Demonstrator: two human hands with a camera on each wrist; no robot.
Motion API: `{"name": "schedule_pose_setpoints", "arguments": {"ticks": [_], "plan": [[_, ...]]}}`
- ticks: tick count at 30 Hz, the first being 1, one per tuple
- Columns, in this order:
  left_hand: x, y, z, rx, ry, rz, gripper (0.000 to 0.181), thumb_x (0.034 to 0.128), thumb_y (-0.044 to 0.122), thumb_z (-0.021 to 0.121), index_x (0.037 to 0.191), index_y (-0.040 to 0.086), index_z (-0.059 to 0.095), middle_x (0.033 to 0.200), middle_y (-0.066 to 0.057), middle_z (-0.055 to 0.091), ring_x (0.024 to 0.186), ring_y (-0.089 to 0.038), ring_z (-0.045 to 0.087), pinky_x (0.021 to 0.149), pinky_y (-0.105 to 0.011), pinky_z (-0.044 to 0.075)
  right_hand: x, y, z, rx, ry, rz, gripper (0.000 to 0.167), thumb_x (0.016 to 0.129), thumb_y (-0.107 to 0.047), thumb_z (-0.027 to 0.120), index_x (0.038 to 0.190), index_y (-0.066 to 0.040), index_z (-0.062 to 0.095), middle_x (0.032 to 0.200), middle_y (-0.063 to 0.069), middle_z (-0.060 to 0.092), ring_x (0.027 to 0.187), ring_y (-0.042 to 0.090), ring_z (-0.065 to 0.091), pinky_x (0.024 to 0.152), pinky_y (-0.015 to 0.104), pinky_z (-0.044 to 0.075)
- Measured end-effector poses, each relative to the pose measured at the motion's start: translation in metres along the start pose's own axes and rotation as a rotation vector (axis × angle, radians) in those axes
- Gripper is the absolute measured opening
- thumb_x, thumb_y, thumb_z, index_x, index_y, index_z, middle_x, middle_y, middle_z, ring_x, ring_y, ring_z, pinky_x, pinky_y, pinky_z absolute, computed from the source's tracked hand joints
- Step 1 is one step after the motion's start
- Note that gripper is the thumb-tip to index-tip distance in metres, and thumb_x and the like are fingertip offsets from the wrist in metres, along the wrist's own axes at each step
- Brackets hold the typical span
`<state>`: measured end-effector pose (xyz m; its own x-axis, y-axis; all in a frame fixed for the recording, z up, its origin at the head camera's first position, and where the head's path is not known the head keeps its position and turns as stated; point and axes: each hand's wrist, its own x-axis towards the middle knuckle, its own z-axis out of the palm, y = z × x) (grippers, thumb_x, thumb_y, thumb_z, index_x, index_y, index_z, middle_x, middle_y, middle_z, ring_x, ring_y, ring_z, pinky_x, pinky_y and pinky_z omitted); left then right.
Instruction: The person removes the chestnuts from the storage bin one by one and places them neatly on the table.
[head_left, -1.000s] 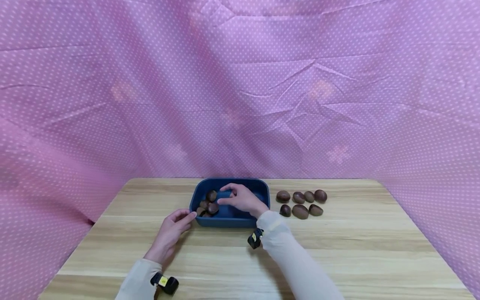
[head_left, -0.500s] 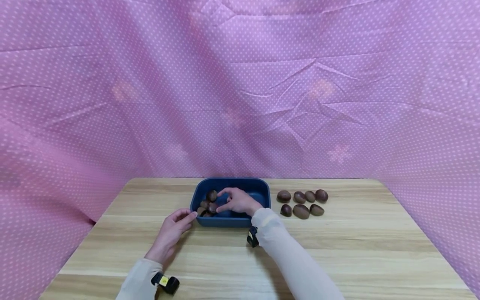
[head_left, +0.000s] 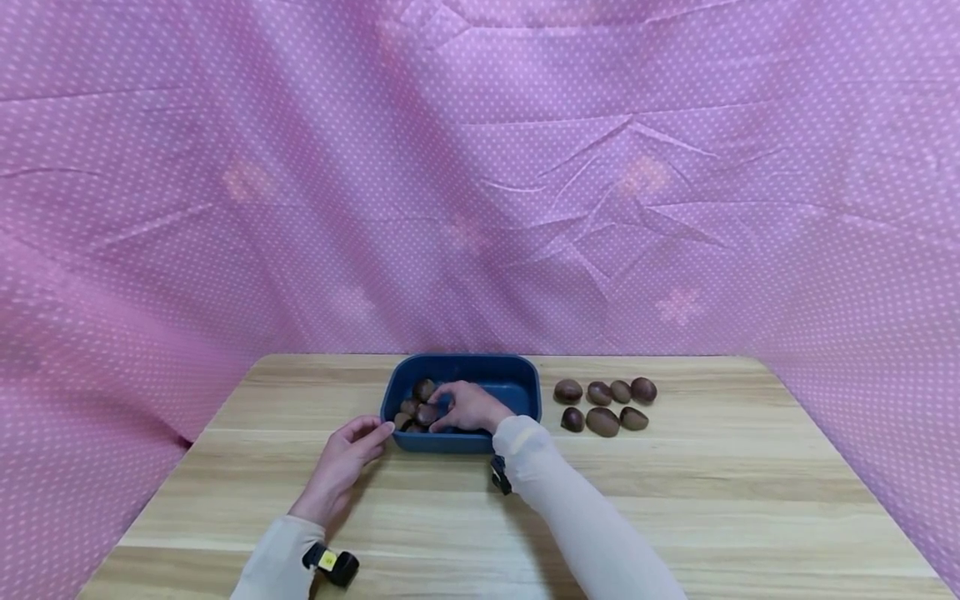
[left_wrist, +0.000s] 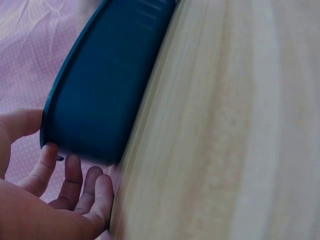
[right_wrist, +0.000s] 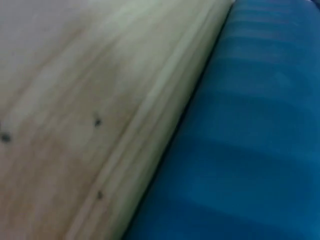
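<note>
In the head view my left hand (head_left: 345, 460) holds the near left corner of a dark blue rectangular box (head_left: 465, 444). The left wrist view shows the thumb and index finger of that hand (left_wrist: 55, 200) at the corner of the box (left_wrist: 100, 90), the other fingers curved below. My right hand (head_left: 470, 407) reaches down inside the box, its thumb and index finger curled around a shiny brown chestnut (head_left: 427, 414). Beside it, several more chestnuts are heaped at the box's left end. Only the box wall (right_wrist: 250, 140) and wood appear in the right wrist view, with no fingers showing.
Right of the box, several loose chestnuts (head_left: 602, 422) lie in two rows on the wooden table (head_left: 712, 492). The box stands near the table's back edge. A pink dotted cloth (head_left: 480, 183) hangs behind and at both sides.
My right hand has moved left and lower inside the box, its thumb and index finger coming around a chestnut. My left hand stays at the box corner.
</note>
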<state>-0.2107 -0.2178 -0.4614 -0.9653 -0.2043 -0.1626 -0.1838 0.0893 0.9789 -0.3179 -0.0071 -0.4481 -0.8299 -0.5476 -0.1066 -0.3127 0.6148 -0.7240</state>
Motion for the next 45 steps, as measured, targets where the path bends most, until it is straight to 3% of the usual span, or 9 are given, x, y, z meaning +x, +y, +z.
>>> {"name": "schedule_pose_setpoints", "arguments": {"ticks": [8, 16, 25, 36, 45], "plan": [[0.000, 0.000, 0.000, -0.013, 0.004, 0.003, 0.021, 0.0967, 0.024, 0.073, 0.106, 0.007, 0.064, 0.103, 0.003, 0.061, 0.101, -0.015, 0.058, 0.089, -0.029, 0.054, 0.002, 0.000, 0.004, -0.058, 0.018, 0.006, 0.036, 0.087, -0.031, 0.084, 0.120, -0.021, 0.072, 0.111, -0.002, 0.065, 0.092, 0.015, 0.055, 0.086, 0.036, 0.049], [0.000, 0.001, 0.000, -0.004, -0.005, -0.010, 0.028, 0.0966, 0.028, 0.073, 0.111, 0.006, 0.063, 0.108, 0.000, 0.060, 0.104, -0.019, 0.058, 0.093, -0.031, 0.053, 0.002, 0.000, 0.003, -0.086, 0.025, -0.020, 0.025, 0.088, -0.032, 0.082, 0.110, -0.022, 0.073, 0.100, -0.005, 0.064, 0.084, 0.014, 0.053, 0.077, 0.031, 0.045], [-0.001, 0.000, 0.001, 0.013, -0.007, -0.029, 0.026, 0.0980, 0.027, 0.071, 0.112, 0.007, 0.064, 0.113, -0.002, 0.060, 0.109, -0.021, 0.057, 0.099, -0.037, 0.051, -0.004, 0.002, -0.002, -0.058, 0.057, -0.052, 0.033, 0.089, -0.032, 0.081, 0.117, -0.018, 0.072, 0.112, 0.000, 0.069, 0.086, 0.011, 0.060, 0.081, 0.032, 0.052], [-0.001, 0.000, 0.001, 0.021, -0.004, -0.038, 0.028, 0.0981, 0.028, 0.071, 0.113, 0.006, 0.063, 0.114, -0.002, 0.061, 0.109, -0.021, 0.059, 0.098, -0.037, 0.052, -0.026, 0.000, -0.027, -0.001, 0.130, -0.105, 0.036, 0.091, -0.036, 0.078, 0.122, -0.019, 0.070, 0.077, -0.001, 0.058, 0.062, 0.011, 0.049, 0.058, 0.026, 0.041], [-0.002, 0.001, 0.001, 0.016, -0.005, -0.033, 0.030, 0.0975, 0.030, 0.072, 0.113, 0.006, 0.063, 0.114, -0.002, 0.060, 0.107, -0.020, 0.059, 0.098, -0.036, 0.052, -0.065, 0.007, -0.064, 0.033, 0.200, -0.119, 0.043, 0.092, -0.039, 0.077, 0.128, -0.019, 0.067, 0.070, -0.005, 0.046, 0.054, 0.010, 0.038, 0.057, 0.025, 0.037]]}}
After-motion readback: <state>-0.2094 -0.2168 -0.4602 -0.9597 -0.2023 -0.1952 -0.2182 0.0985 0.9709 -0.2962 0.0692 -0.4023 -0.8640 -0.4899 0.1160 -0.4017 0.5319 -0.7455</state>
